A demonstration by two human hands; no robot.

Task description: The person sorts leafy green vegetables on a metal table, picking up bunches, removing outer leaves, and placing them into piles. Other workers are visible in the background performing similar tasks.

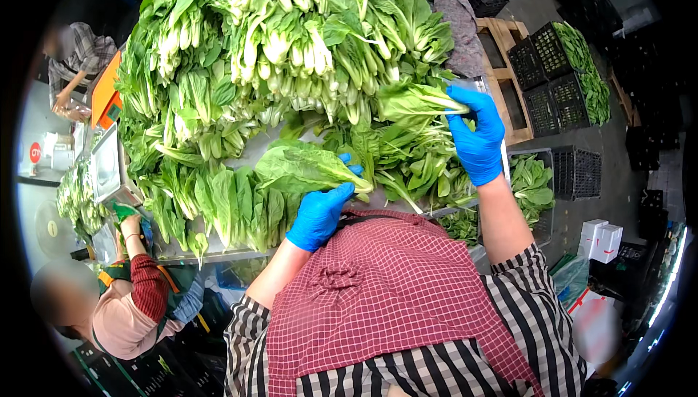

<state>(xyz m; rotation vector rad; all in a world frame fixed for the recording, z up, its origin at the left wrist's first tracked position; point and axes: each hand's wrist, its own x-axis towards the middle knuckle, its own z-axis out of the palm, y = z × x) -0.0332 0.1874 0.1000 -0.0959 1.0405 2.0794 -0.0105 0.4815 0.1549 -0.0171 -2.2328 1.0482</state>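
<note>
My left hand (322,214), in a blue glove, grips a head of leafy greens (305,167) by its stem end, close to my apron. Its leaves point left over the metal table (260,149). In the other blue glove, my right hand (477,135) pinches the pale stem of a second leafy piece (417,103) between thumb and fingers, out to the right. Below that piece lie loose leaves and stems (420,165). A high pile of green heads (294,42) with pale stems rises beyond both hands. Several heads stand in a row (240,200) along the near left edge.
A metal scale (107,165) stands at the left, near a person (131,310) handling something green. Another person (82,64) is behind an orange device (106,91). Black crates (551,78) of greens, a wooden pallet (507,78) and a crate of leaves (529,184) are at the right.
</note>
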